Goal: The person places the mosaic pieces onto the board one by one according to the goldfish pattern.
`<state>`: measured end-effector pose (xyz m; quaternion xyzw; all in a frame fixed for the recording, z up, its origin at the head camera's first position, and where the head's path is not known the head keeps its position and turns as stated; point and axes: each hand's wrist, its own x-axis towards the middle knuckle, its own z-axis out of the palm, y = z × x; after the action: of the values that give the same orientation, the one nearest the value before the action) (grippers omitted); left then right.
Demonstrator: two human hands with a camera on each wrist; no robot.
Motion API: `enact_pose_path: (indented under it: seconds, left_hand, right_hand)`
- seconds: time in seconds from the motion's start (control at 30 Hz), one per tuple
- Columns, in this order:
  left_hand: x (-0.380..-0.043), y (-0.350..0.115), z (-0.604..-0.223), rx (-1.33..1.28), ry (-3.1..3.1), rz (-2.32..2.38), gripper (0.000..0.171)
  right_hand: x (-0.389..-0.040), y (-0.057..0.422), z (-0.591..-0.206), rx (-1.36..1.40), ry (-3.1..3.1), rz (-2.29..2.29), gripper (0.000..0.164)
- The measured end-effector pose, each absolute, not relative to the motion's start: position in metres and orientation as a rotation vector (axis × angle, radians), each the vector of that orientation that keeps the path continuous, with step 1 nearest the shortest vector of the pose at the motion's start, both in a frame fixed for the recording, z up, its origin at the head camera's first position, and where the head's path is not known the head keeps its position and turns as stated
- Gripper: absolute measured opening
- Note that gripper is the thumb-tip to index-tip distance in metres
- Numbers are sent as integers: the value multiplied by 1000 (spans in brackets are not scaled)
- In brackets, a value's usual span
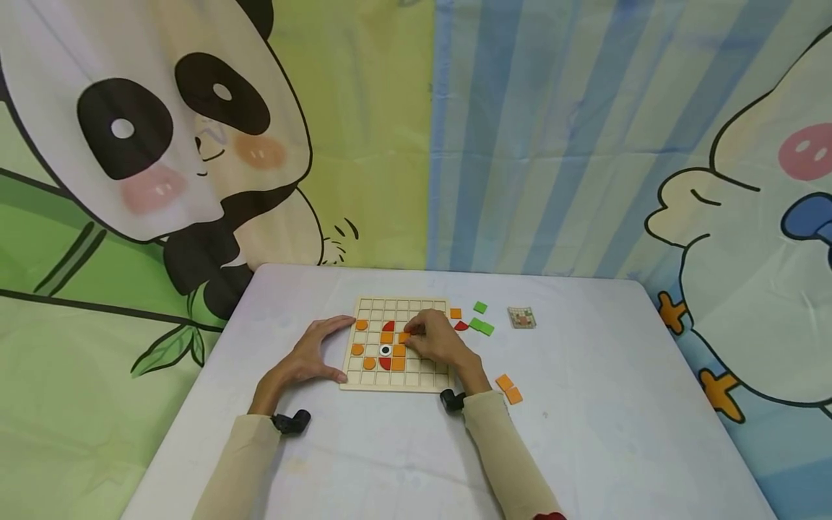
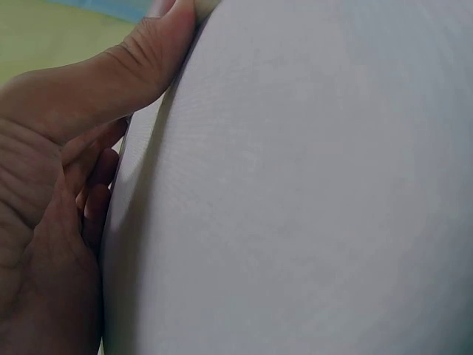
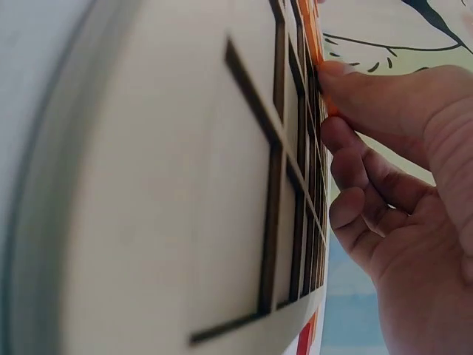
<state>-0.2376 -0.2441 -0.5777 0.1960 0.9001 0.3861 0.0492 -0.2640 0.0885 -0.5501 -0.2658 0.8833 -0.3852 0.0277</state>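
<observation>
On tabletop (image 1: 585,433), board (image 1: 422,367) parallel to back edge (image 1: 455,274)

R hand (image 3: 421,240) pinches orng pc (image 3: 330,106).

Board (image 1: 425,378) on table (image 1: 598,433), card (image 1: 522,318) right, tiles (image 1: 482,326) between.

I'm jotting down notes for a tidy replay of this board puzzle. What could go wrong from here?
The right hand pinches an orange square right beside placed orange squares, so it might nudge them. The left hand touches the left edge of the board; a push there could jostle pieces. The right sleeve lies near two loose orange squares and might brush them aside.
</observation>
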Motion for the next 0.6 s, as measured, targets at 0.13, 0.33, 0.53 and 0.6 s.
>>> enact_pose_path:
  seconds: [0.13, 0.33, 0.53, 0.6]
  left_hand:
    - [-239, -245, -579, 576, 2726, 1183, 127]
    - [-237, -243, -578, 603, 2738, 1191, 127]
    - [-236, -244, -579, 604, 2750, 1184, 126]
    - [-236, -244, -578, 594, 2744, 1188, 125]
  right_hand:
    - [-264, 86, -549, -803, 2728, -1154, 19]
    - [-263, 85, -546, -772, 2715, -1135, 23]
    - [-262, 85, -544, -774, 2722, -1131, 23]
    - [-262, 84, -545, -780, 2736, -1133, 21]
